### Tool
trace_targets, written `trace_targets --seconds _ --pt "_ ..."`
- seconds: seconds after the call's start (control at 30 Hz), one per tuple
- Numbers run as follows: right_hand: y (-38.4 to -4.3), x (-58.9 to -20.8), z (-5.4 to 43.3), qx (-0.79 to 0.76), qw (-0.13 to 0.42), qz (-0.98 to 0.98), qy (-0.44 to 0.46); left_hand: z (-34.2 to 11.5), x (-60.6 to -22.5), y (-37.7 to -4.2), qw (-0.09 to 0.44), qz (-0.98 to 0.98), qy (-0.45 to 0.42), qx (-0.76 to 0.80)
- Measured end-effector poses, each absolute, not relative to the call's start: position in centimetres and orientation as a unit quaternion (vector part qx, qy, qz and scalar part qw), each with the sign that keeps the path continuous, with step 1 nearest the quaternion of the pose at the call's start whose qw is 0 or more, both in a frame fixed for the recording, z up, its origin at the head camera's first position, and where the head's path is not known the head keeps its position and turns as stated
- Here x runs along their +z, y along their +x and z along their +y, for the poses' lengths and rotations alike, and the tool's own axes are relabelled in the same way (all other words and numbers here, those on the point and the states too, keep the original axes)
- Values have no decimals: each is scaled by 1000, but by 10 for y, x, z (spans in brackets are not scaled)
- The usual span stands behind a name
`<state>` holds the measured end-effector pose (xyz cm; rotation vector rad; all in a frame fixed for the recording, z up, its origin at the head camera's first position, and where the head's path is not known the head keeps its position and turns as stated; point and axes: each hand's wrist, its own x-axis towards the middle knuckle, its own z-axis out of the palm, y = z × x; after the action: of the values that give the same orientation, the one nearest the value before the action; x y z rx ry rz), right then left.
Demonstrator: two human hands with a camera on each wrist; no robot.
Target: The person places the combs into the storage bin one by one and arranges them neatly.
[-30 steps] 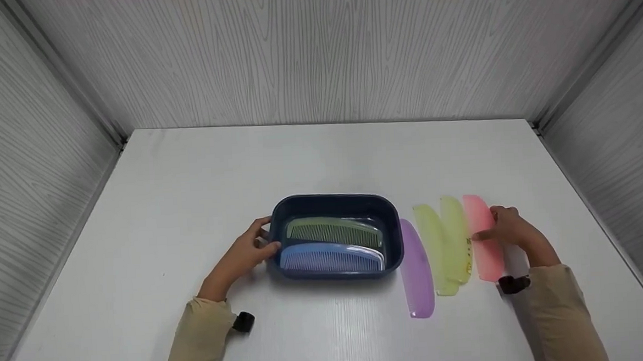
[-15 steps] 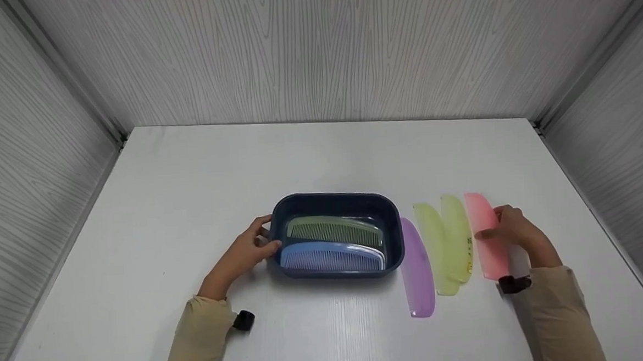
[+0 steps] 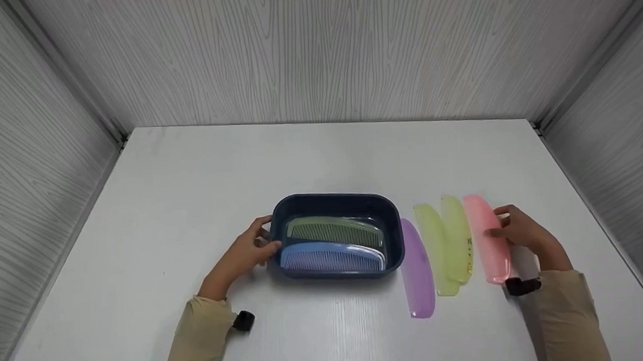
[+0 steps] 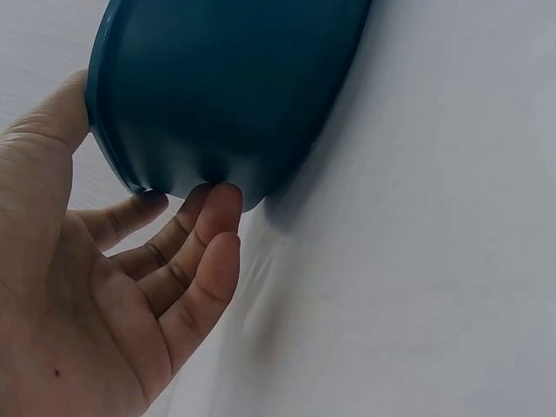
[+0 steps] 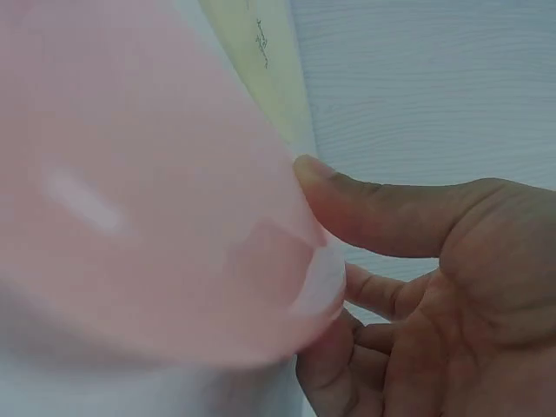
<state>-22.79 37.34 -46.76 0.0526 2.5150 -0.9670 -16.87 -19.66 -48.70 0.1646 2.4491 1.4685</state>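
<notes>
- Wood-grain panels (image 3: 315, 54): enclose the bench at the back and both sides.
- Bench (image 3: 189, 182): white, bearing the basin and the loose combs.
- Dark blue basin (image 3: 336, 204): oblong, near the middle of the bench; two combs lie inside.
- Purple comb (image 3: 417, 269): on the bench, just beside the basin's right end.
- Green comb (image 3: 332, 222) and blue comb (image 3: 325, 248): lengthwise in the basin, the green farther from the person.
- Two yellow-green combs (image 3: 456, 239): partly overlapping, between the purple and pink combs; the right-hand one bears markings.
- Pink comb (image 3: 487, 249): rightmost in the row; whether fully raised cannot be told.
- Left grip (image 3: 251, 247): bare hand grasping the basin's left end, thumb at the rim, fingers against the outer wall.
- Right grip (image 3: 522, 230): bare hand pinching the pink comb's right edge between thumb and fingers.
</notes>
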Motion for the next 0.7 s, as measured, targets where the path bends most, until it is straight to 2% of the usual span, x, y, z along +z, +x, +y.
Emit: trace_targets --seconds 0.7 --pt "-225 -477 393 -433 202 878 6 -196 -488 -169 140 847 58 510"
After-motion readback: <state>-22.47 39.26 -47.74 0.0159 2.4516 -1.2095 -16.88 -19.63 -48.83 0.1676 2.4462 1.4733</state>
